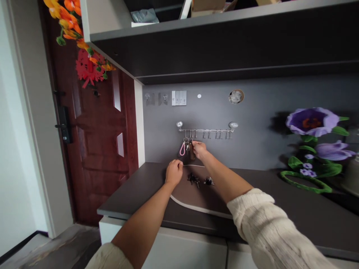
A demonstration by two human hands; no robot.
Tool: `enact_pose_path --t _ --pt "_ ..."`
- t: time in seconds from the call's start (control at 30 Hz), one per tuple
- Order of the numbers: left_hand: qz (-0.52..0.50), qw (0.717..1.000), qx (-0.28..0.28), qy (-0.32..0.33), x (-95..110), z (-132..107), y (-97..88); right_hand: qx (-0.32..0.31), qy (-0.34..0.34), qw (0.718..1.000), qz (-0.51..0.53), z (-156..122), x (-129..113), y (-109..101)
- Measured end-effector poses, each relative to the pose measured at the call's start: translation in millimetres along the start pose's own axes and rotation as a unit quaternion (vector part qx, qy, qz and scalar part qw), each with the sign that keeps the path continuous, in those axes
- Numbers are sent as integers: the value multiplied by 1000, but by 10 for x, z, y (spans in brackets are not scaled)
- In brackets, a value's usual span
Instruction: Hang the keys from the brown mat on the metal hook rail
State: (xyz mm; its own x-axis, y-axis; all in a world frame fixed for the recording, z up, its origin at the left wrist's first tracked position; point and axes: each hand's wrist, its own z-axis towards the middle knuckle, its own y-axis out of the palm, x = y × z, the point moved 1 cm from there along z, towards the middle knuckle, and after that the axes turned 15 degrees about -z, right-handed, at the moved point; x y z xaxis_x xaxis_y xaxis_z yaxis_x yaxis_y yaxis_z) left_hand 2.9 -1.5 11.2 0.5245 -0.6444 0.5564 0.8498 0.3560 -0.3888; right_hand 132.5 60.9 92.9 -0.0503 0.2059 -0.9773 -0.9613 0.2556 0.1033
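A silver rail with several hooks (207,130) is fixed to the grey wall. From its left end hang a pink loop keychain (182,149), some small keys (187,146) and a brown strap-like key holder (192,152). My right hand (199,149) is closed in a pinch at the top of the brown key holder, just below the hooks. My left hand (174,172) is curled closed at the left edge of a brown mat (202,200); its palm side is hidden. Two bunches of keys lie on the mat: a dark one (193,179) and another (209,181) near my right forearm.
A dark shelf (224,48) overhangs the counter (134,190). Purple artificial flowers (312,121) stand at the right. Left of the counter is a dark red door (98,149); orange flowers (70,20) hang by the shelf's left end. Small switches (178,98) sit above the rail.
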Motion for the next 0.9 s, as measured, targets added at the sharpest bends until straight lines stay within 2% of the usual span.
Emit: enact_pose_path --t 0.4,0.53,0.63,0.73,0.9 --pt "6 1000 -25 6 0 -8 -8 -15 11 1000 -19 -255 45 -234" --pt "1 999 -40 0 -4 -8 -11 -46 14 998 -32 -424 96 -316" --pt "-1 999 -48 -3 -7 -5 -11 -71 1 994 -80 -560 173 -371" --pt "-6 999 -50 -5 -11 -3 -14 -87 -42 980 -176 -672 286 -424" --pt "-18 998 -53 -7 -19 -9 -23 -81 -131 920 -359 -769 430 -494"
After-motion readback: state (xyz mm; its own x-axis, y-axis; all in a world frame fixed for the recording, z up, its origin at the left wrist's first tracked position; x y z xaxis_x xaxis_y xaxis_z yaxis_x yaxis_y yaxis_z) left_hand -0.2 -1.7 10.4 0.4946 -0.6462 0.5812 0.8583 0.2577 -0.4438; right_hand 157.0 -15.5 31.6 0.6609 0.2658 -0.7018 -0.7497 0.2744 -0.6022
